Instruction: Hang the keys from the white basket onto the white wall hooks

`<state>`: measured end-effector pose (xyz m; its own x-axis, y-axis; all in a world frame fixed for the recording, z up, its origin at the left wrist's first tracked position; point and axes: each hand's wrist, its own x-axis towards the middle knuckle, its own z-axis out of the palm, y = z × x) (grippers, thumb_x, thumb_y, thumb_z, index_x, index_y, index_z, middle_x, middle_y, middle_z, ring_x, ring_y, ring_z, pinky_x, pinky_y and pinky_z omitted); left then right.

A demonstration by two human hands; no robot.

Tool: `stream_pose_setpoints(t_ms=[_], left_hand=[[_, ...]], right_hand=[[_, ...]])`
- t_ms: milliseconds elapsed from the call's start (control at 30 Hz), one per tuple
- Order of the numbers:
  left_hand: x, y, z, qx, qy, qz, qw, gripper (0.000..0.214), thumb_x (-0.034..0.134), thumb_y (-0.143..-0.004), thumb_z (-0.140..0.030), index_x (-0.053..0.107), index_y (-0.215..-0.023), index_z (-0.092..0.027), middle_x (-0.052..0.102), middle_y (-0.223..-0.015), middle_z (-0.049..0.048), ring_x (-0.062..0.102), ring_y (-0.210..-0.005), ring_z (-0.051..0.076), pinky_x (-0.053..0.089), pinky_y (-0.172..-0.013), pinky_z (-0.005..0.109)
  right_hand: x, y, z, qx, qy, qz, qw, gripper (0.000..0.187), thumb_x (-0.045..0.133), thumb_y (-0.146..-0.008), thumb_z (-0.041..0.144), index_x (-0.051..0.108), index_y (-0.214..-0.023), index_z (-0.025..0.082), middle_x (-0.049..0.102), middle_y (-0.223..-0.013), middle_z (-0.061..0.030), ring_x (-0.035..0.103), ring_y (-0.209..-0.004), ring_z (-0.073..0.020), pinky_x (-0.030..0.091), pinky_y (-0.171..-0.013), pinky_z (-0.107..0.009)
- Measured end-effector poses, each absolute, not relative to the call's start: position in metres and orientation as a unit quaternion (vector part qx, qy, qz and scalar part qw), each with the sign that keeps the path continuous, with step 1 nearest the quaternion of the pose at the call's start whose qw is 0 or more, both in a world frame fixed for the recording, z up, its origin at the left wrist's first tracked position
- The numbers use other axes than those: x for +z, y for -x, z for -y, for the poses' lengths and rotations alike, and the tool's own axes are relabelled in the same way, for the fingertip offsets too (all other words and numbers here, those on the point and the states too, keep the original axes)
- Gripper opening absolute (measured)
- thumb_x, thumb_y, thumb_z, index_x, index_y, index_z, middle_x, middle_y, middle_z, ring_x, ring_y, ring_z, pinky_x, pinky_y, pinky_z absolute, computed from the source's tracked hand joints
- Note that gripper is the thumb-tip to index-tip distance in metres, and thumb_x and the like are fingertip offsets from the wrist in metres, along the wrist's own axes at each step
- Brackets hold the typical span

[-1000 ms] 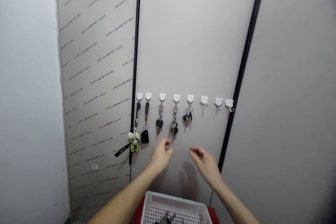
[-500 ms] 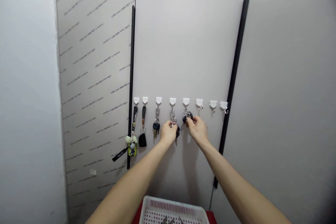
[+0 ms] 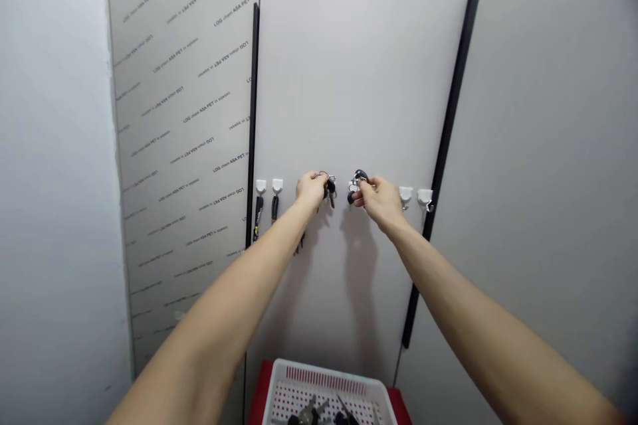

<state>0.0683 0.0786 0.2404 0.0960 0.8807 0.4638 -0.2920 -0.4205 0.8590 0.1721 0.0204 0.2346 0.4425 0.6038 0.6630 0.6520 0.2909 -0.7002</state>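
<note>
A row of white hooks [image 3: 261,185] is stuck on a pale cupboard door [image 3: 349,80]. My left hand [image 3: 310,188] is closed on a bunch of keys with a black head [image 3: 329,184], raised to hook height. My right hand [image 3: 379,199] pinches a second key bunch with a ring and a black fob [image 3: 357,180], also lifted level with the hooks. Both arms reach up and forward. Two dark straps [image 3: 258,218] still hang from the two leftmost hooks. Two bare hooks [image 3: 405,194] show to the right of my right hand.
A white slotted basket [image 3: 326,385] stands below on a red surface [image 3: 257,392], with several keys lying in it. Black vertical handles [image 3: 451,126] run along the door edges. A panel covered in printed film [image 3: 179,113] is on the left, beside a plain wall.
Both hands rose from below the keys, took hold of one bunch each, and lifted them up to the level of the hooks.
</note>
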Motion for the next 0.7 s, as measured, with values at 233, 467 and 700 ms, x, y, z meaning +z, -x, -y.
stream_pose_setpoints(t_ms=[233,467,700], left_hand=[[0.207,-0.04,-0.042,0.526,-0.664,-0.235,0.477,0.008,0.045,-0.06,-0.02,0.048,-0.057,-0.013,0.039,-0.039,-0.0055,0.034,-0.034,0.003,0.024,-0.037,0.014],[0.064,-0.023,-0.006,0.3,-0.762,-0.316,0.479,0.019,0.042,-0.059,-0.02,0.055,-0.068,-0.011,0.049,-0.052,-0.0022,0.04,-0.046,0.006,0.03,-0.044,0.016],[-0.033,-0.018,0.022,0.207,-0.814,-0.36,0.406,0.025,0.039,-0.06,-0.02,0.056,-0.077,-0.017,0.057,-0.072,-0.0008,0.046,-0.066,0.011,0.033,-0.059,0.019]], right_hand=[[0.198,-0.162,0.006,0.038,0.589,0.626,0.51,0.012,0.037,-0.066,0.025,0.043,-0.065,0.015,0.055,-0.056,-0.0004,0.051,-0.044,-0.0079,0.038,-0.045,-0.019],[0.067,-0.161,0.038,0.15,0.613,0.704,0.326,0.017,0.031,-0.068,0.026,0.044,-0.062,0.016,0.052,-0.053,0.0007,0.047,-0.048,-0.0095,0.034,-0.048,-0.021],[-0.022,-0.16,0.06,0.183,0.635,0.714,0.233,0.019,0.034,-0.064,0.023,0.052,-0.064,0.017,0.057,-0.063,-0.0004,0.048,-0.059,-0.0107,0.033,-0.053,-0.018]])
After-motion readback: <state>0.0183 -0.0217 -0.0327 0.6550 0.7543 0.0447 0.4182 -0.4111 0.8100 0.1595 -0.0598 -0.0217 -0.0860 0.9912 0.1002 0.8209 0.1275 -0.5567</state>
